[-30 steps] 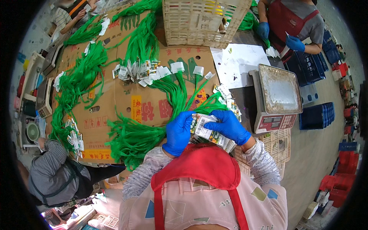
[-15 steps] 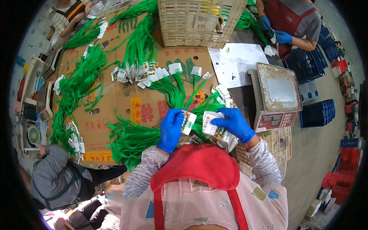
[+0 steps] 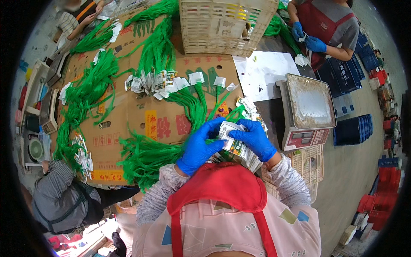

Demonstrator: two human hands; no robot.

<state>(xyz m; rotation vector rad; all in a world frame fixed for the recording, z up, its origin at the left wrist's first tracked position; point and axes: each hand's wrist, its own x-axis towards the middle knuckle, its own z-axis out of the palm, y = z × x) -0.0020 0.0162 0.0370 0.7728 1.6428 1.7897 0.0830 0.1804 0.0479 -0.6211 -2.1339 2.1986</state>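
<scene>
Mid-frame, the right hand [image 3: 257, 139] pinches labels [image 3: 236, 147], the left hand [image 3: 199, 147] half-curled, hold unclear, and this apparent sorting calls for careful separation.

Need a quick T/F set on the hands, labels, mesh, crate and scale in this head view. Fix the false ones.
1. The person's left hand and right hand both wear blue gloves. True.
2. The right hand holds flat white-and-coloured printed labels. True.
3. The weighing scale with the flat metal pan stands to the left of both hands. False: it stands to their right.
4. A bundle of bright green mesh strips lies on the printed brown cardboard, left of the left hand. True.
5. The cream slatted plastic crate sits on top of the scale. False: it stands apart, beyond the hands and left of the scale.
</scene>
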